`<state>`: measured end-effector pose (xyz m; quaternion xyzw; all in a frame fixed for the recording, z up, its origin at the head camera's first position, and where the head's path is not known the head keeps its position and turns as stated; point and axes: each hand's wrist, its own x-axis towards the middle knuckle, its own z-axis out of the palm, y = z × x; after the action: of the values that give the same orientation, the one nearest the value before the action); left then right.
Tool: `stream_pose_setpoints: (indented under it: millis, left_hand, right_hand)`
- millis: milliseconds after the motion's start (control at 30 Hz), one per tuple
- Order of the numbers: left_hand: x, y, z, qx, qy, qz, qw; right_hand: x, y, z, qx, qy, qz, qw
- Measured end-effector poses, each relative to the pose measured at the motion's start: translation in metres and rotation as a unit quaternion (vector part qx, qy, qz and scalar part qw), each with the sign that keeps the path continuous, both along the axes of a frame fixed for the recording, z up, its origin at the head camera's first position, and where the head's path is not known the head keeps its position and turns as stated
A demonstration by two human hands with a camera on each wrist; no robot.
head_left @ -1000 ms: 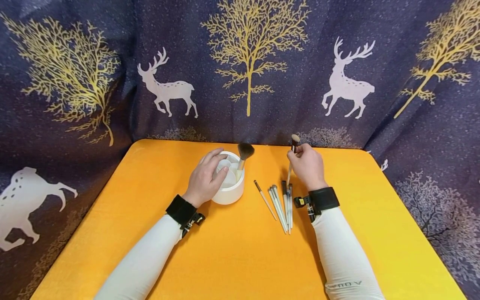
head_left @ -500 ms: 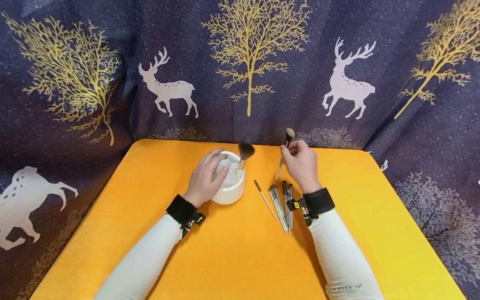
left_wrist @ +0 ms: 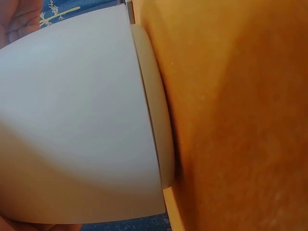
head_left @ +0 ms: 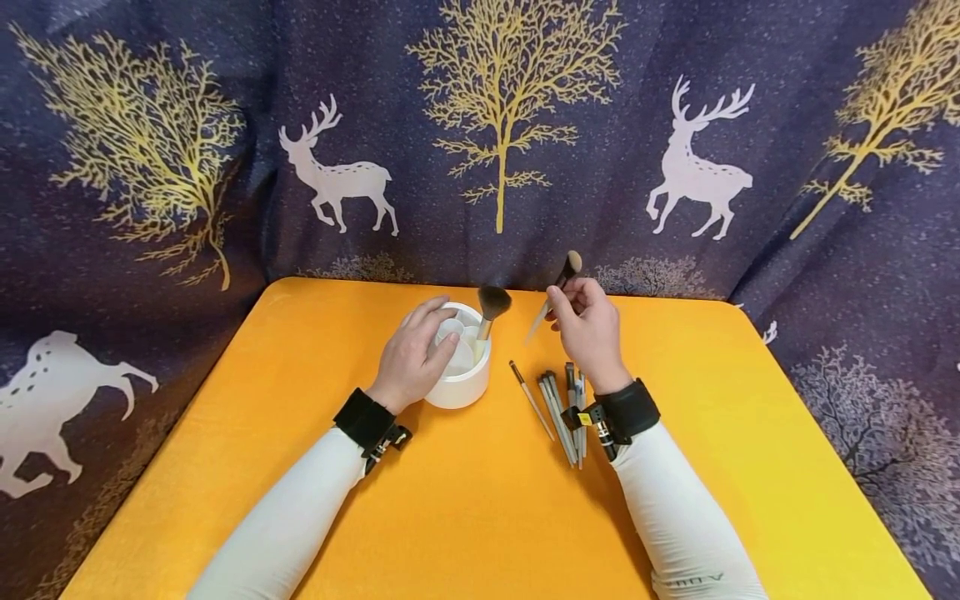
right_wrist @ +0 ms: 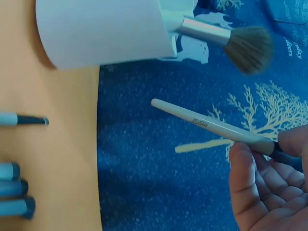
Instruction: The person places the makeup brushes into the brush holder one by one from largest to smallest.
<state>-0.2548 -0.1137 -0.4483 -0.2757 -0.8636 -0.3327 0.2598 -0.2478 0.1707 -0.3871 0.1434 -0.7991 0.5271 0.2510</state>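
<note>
My left hand [head_left: 411, 354] grips a round white brush holder [head_left: 461, 392], its thumb and fingers about the rim. Inside are dividers, and a large fluffy makeup brush [head_left: 493, 303] leans in the right-hand part. The holder's white wall [left_wrist: 82, 110] fills much of the left wrist view. My right hand [head_left: 590, 329] pinches another makeup brush [head_left: 567, 271] above the table, bristles up, with its pale handle tip slanting down towards the holder. In the right wrist view the pale handle [right_wrist: 207, 122] shows plainly, apart from the holder; the bristles are out of that view.
Several slim makeup brushes [head_left: 557, 417] lie close together on the orange table [head_left: 450, 517], partly under my right wrist. A single thin brush [head_left: 531, 400] lies between them and the holder. A dark curtain [head_left: 450, 167] with deer and trees hangs behind the table.
My right hand has lifted the brush off the area by the pile and moved left towards the holder, the brush tilting more. My left hand and the holder have stayed still.
</note>
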Motion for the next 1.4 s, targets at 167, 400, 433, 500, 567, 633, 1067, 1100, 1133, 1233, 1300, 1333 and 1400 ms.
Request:
stream_pose_setpoints:
  millis: [167, 400, 433, 500, 567, 633, 1067, 1100, 1133, 1233, 1300, 1333, 1400]
  left_hand:
    - [0.001, 0.0, 0.001, -0.002, -0.002, 0.002, 1.0]
    - [0.001, 0.001, 0.001, -0.003, 0.0, 0.003, 1.0]
    - [0.001, 0.001, 0.001, -0.002, 0.0, 0.003, 1.0]
    - [0.001, 0.001, 0.001, -0.002, 0.0, 0.003, 1.0]
    - [0.001, 0.001, 0.001, -0.003, 0.0, 0.003, 1.0]
    - [0.001, 0.001, 0.001, -0.003, 0.0, 0.003, 1.0]
    - [0.001, 0.001, 0.002, -0.001, -0.001, 0.001, 1.0]
    - [0.001, 0.001, 0.002, -0.001, -0.001, 0.001, 1.0]
    - [0.001, 0.001, 0.002, 0.0, 0.0, 0.0, 1.0]
    - [0.001, 0.001, 0.002, 0.0, 0.0, 0.0, 1.0]
    - [0.0, 0.001, 0.001, 0.0, 0.0, 0.0, 1.0]
    - [0.0, 0.001, 0.001, -0.001, 0.0, 0.001, 1.0]
    - [0.0, 0.001, 0.0, -0.001, 0.001, 0.001, 1.0]
  right_hand:
    - [0.005, -0.007, 0.002, -0.032, -0.003, 0.032, 0.999]
    - [0.022, -0.022, 0.02, -0.067, 0.006, 0.058, 0.996]
    - [0.025, -0.024, 0.024, -0.07, 0.009, 0.063, 0.995]
    - [0.032, -0.027, 0.03, -0.071, 0.018, 0.07, 0.995]
    - [0.035, -0.028, 0.033, -0.077, 0.026, 0.079, 0.994]
    - [0.036, -0.03, 0.034, -0.082, 0.032, 0.087, 0.992]
    - [0.017, -0.033, 0.008, -0.106, 0.017, 0.12, 0.987]
    - [0.017, -0.034, 0.007, -0.105, 0.016, 0.121, 0.987]
    - [0.016, -0.034, 0.006, -0.104, 0.014, 0.122, 0.987]
    - [0.017, -0.036, 0.005, -0.104, 0.013, 0.126, 0.986]
    - [0.017, -0.037, 0.004, -0.104, 0.012, 0.129, 0.986]
    - [0.018, -0.037, 0.004, -0.105, 0.011, 0.132, 0.986]
    - [0.018, -0.039, 0.004, -0.105, 0.008, 0.136, 0.985]
